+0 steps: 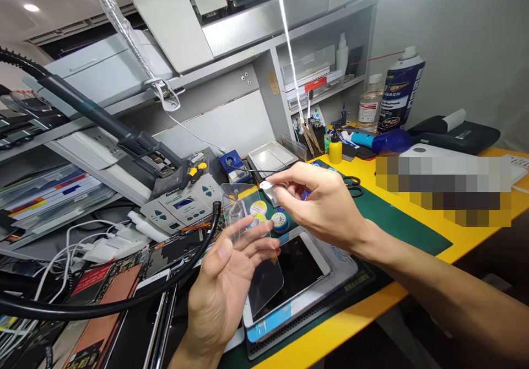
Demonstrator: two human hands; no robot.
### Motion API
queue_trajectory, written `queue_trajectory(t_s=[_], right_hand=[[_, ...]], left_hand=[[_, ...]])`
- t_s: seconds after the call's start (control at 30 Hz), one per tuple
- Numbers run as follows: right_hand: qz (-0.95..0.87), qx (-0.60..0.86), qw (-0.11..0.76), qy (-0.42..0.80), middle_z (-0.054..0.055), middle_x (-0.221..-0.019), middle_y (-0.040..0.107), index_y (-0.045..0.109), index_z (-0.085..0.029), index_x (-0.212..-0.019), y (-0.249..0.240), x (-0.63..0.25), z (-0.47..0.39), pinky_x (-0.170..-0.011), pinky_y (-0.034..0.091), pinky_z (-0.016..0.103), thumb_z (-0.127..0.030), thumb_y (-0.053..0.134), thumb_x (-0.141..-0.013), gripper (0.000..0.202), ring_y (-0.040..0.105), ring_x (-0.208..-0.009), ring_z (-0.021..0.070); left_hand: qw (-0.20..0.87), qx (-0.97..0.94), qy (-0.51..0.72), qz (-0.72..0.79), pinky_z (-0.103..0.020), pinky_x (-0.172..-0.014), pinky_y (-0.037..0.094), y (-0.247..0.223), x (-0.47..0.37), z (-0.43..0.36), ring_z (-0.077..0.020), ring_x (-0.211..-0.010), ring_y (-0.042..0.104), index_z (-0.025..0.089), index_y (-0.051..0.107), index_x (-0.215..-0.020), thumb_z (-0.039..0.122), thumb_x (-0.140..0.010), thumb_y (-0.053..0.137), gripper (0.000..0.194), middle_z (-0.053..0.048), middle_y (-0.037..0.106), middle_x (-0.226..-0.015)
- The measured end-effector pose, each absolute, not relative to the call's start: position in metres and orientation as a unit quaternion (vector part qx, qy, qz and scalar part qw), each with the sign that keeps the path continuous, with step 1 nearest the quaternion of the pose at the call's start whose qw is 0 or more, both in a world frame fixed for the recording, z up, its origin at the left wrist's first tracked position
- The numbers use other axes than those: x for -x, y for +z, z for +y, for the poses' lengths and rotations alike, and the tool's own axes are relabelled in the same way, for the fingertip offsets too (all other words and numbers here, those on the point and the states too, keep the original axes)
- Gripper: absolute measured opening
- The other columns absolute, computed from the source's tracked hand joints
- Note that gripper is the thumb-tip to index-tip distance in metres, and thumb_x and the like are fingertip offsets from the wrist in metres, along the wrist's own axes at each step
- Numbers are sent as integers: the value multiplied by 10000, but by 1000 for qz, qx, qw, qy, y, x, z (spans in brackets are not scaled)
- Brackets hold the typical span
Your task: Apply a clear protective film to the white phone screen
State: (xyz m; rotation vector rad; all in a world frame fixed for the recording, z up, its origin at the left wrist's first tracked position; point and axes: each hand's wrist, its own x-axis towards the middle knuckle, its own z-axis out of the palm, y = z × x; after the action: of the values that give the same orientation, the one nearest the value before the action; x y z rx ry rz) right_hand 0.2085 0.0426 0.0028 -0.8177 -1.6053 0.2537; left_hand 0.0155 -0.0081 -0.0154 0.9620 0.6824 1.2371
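My left hand point(231, 270) is raised, palm up, with a clear screen protector point(268, 286) held at its fingers. The sheet is thin, with rounded corners, and stands tilted. Just above it, my right hand point(320, 204) pinches a small white wipe point(268, 189) between thumb and fingertips; its exact shape is partly hidden. Below both hands lies a white-framed tablet point(303, 261) with a dark screen and a blue strip at its near edge. It rests on a grey slab over a green mat point(407, 226).
Small round tins point(280, 222) sit behind the hands. A black hose point(124, 308) curves across the left side, near a soldering station point(184, 204) and stacked device parts. A yellow bottle point(335, 148), black scissors point(353, 186) and a spray can point(400, 93) stand or lie farther back.
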Motion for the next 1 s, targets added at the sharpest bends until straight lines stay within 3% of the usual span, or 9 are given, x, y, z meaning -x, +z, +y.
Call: queue_trajectory(t_s=[0.17, 0.37, 0.53, 0.63, 0.7, 0.83, 1.0], right_hand=[[-729, 244, 635, 79, 47, -776, 672, 773, -110, -980, 0, -199, 36, -674, 522, 240, -68, 619, -884, 186, 592, -684, 114], [-771, 197, 603, 50, 94, -899, 693, 736, -120, -1073, -9, -187, 32, -679, 532, 237, -144, 574, -984, 187, 624, -748, 119], [-819, 302, 486, -34, 56, -816, 617, 725, -144, -913, -15, -201, 45, -601, 416, 254, -131, 542, -945, 186, 530, -676, 133], [-831, 406, 377, -46, 46, -761, 580, 687, -152, -785, -16, -213, 53, -562, 324, 282, -107, 544, -926, 206, 492, -628, 138], [-824, 445, 349, -32, 51, -743, 593, 694, -149, -768, -14, -218, 57, -563, 308, 291, -107, 559, -923, 209, 499, -618, 141], [-776, 418, 468, 59, 16, -724, 632, 772, -159, -916, -3, -219, 54, -624, 396, 260, -77, 631, -868, 170, 536, -629, 123], [-731, 272, 602, 170, -1, -727, 649, 774, -139, -940, 5, -205, 38, -619, 475, 223, -65, 650, -857, 166, 552, -616, 93]], left_hand=[[661, -423, 538, 308, -459, -919, 542, -16, -17, -9, -313, -1021, 705, 172, 727, -1177, 450, -899, 636, 404, -180, 750, -1176], [646, -407, 553, 333, -473, -948, 543, -15, -19, -10, -304, -1053, 689, 187, 747, -1037, 422, -869, 694, 294, -115, 762, -1074], [644, -429, 545, 323, -465, -931, 538, -16, -17, -7, -308, -1029, 702, 183, 744, -1124, 443, -885, 659, 364, -152, 758, -1147], [641, -434, 548, 319, -474, -932, 533, -15, -16, -6, -299, -961, 723, 184, 756, -1112, 445, -880, 655, 363, -165, 771, -1122], [636, -434, 553, 317, -482, -926, 538, -15, -16, -6, -301, -951, 727, 187, 762, -1101, 441, -873, 660, 357, -166, 775, -1116], [644, -426, 552, 316, -476, -928, 541, -14, -16, -6, -303, -964, 728, 186, 760, -1106, 443, -871, 663, 361, -172, 772, -1131], [654, -420, 546, 315, -440, -892, 560, -14, -17, -6, -294, -976, 721, 179, 758, -1109, 436, -880, 666, 356, -152, 768, -1119]])
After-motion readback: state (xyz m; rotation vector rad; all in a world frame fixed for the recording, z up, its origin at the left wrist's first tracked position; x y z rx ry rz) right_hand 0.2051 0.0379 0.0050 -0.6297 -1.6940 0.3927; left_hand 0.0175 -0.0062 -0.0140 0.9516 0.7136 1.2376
